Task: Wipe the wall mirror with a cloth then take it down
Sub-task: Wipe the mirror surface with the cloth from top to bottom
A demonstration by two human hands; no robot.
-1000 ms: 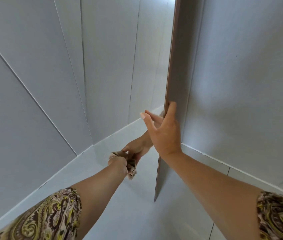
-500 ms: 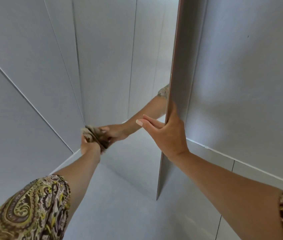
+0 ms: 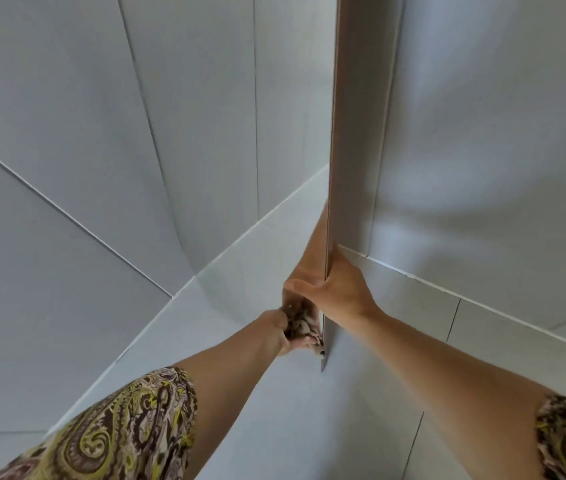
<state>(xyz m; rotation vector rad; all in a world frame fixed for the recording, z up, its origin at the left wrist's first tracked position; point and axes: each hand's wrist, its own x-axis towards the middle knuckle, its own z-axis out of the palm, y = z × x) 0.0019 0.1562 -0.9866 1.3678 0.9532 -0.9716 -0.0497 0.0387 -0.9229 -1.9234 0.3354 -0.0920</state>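
Person wears short sleeves (image 3: 125, 434) in paisley print: yellow-green, brown and cream swirls. Forearms bare below the sleeve hems. Both hands bare; no rings or watch visible.

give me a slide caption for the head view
Left hand presses a cloth low on the mirror while the right hand grips its edge.

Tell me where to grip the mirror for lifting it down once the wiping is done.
Probably by both long side edges. The mirror is a tall, thin panel; the right hand already pinches its near edge. The left hand, holding the cloth, could take the far edge.
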